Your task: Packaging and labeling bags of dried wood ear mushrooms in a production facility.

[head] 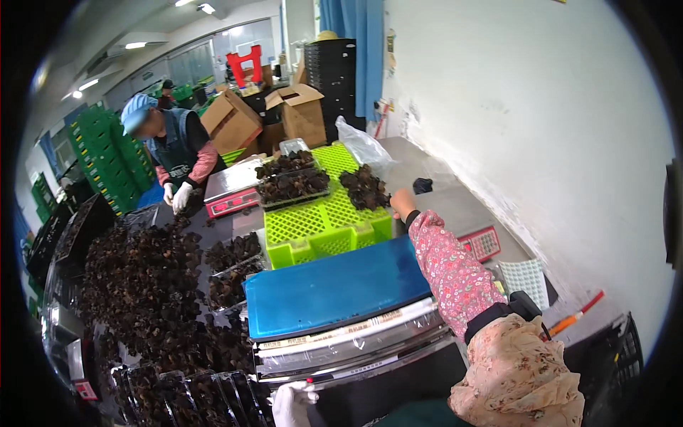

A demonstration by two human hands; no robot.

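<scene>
My right hand (403, 204), bare below a floral sleeve, is stretched forward with curled fingers. It is at the right end of a pile of dark wood ear mushrooms (365, 187) on a lime-green plastic crate (296, 227); whether it grips anything is hidden. Low in the view, my left hand (292, 403) wears a white glove, fingers bent at the front edge of a film wrapping machine (341, 285) with a blue top. Rolls of clear film (352, 347) sit under that top. Trays of mushrooms (293, 184) stand on the crate's left side.
Loose mushrooms (144, 277) cover the left table, with filled trays (192, 397) before them. A co-worker (181, 139) in white gloves handles mushrooms beside a scale (232, 200). Another scale (483, 243), a label sheet (523, 280) and an orange-handled tool (568, 323) lie near the wall.
</scene>
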